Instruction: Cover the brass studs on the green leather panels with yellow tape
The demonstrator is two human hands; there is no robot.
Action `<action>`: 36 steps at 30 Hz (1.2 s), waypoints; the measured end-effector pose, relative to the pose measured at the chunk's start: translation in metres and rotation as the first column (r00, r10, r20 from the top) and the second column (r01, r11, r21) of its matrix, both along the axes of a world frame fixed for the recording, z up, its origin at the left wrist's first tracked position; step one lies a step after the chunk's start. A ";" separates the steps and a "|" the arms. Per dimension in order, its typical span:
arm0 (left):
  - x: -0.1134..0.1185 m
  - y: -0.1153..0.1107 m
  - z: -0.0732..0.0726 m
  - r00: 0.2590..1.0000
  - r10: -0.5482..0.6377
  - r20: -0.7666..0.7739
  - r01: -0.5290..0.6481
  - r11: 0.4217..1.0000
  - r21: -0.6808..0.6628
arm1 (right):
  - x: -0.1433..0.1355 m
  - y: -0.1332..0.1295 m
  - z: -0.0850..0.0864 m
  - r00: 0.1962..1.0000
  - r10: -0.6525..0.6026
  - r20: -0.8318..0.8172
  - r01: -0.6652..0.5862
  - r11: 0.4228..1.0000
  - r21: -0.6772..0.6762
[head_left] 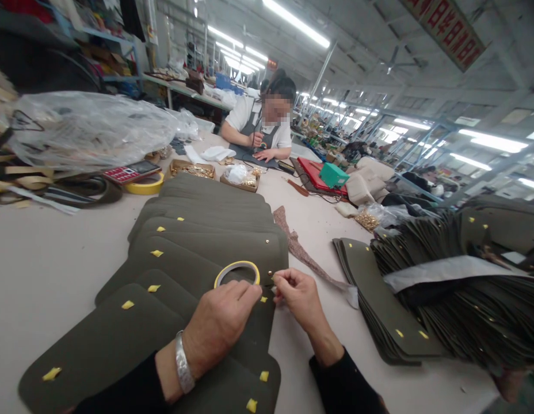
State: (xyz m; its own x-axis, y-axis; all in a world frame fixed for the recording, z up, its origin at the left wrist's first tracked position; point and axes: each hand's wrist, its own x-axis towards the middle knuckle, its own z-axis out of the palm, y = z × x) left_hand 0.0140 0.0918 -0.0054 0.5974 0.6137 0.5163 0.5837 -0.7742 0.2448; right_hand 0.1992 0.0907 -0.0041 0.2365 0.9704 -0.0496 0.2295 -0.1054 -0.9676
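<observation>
Left sleeve [124, 382] across olive panels [86, 339] (tape roll [236, 264] in left hand [221, 322])

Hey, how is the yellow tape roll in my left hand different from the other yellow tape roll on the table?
The held roll is up in your left hand, over the dark green pieces; the other roll lies on the table beside the red booklet. The held roll looks like a thin ring, while the other roll looks thicker. Both are yellow.
</observation>
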 end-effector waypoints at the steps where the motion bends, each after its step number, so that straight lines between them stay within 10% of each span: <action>1: 0.001 0.001 -0.001 0.996 0.024 -0.082 -0.026 0.999 -0.032 | 0.005 0.003 -0.002 0.999 0.032 0.016 -0.031 0.999 -0.007; 12: 0.007 0.004 -0.001 0.942 0.003 -0.336 -0.076 0.976 -0.205 | 0.003 0.017 -0.006 0.750 0.052 0.660 -0.231 0.955 0.188; 21: 0.003 0.006 -0.004 0.962 0.011 -0.275 -0.066 0.979 -0.193 | 0.019 0.011 -0.008 0.709 -0.031 0.705 -0.245 0.926 0.287; 28: -0.002 0.026 -0.004 0.946 0.168 -0.276 -0.176 0.984 -0.005 | 0.015 0.011 -0.006 0.442 0.046 0.896 -0.490 0.849 0.198; 36: -0.004 0.029 -0.001 0.954 0.158 -0.255 -0.154 0.987 0.035 | -0.001 0.026 -0.001 0.620 0.066 0.781 -0.192 0.979 0.070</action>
State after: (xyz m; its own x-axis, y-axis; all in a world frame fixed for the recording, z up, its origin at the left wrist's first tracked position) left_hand 0.0102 0.1210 -0.0060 0.6080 0.7034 0.3681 0.7393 -0.6706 0.0604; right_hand 0.1982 0.1170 -0.0053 -0.0021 0.9751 0.2218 0.8983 0.0992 -0.4280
